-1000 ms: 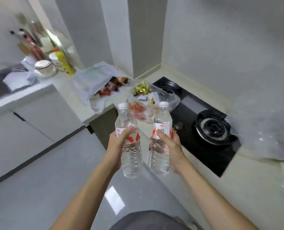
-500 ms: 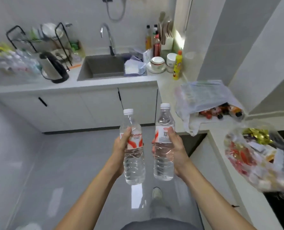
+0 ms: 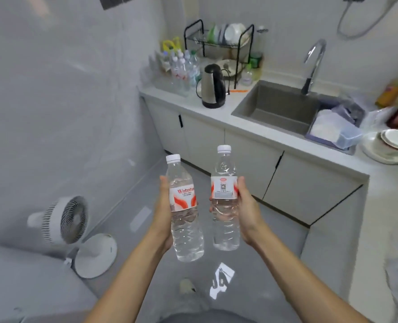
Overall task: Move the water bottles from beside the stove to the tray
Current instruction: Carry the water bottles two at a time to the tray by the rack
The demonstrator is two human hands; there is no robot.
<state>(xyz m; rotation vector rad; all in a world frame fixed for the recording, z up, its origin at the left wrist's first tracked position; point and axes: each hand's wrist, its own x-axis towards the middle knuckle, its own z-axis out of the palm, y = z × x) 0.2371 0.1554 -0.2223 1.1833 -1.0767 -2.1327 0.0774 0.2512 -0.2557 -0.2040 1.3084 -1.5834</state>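
Observation:
My left hand grips a clear water bottle with a white cap and a red-and-white label, held upright over the floor. My right hand grips a second such water bottle, also upright, a little higher and to the right. The two bottles are close together but apart. Far ahead on the counter's left end, several more bottles stand grouped on what may be a clear tray; its edges are too blurred to tell. The stove is out of view.
A black and steel kettle stands on the counter right of the grouped bottles, a dish rack behind it. The sink with its faucet and a plastic container lies to the right. A white fan stands on the floor at left.
The view has swung left, away from the stove and bags, and now faces the sink counter's left end. Both hands still hold their bottles in front of me.

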